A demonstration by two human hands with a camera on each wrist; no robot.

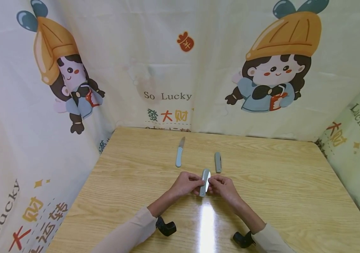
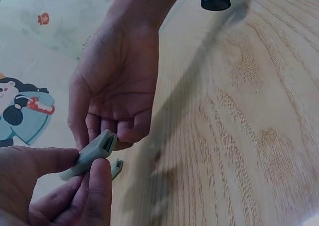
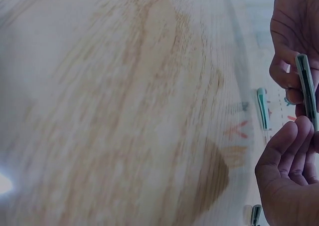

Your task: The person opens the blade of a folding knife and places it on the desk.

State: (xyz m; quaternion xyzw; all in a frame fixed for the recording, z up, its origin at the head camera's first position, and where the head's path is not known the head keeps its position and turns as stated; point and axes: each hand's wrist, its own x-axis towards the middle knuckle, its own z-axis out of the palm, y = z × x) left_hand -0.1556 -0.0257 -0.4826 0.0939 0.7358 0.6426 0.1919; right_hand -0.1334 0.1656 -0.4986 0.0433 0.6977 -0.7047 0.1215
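While left hand (image 1: 187, 183) pinches grey folding knife (image 1: 204, 189) by handle, right hand (image 1: 226, 188) pinches its part-unfolded blade (image 1: 208, 182) | over table (image 1: 129, 175), near middle | beyond: blue-handled knife (image 1: 179, 157) left, second grey knife (image 1: 217, 162) right

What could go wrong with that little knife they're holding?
The right hand has its fingers right at the blade of the folding knife, so they might slip and get cut. If the blade swings back in, it could nip the left hand gripping the knife. And the blue-handled knife on the table lies open, so careless reaching might mean a scratch.
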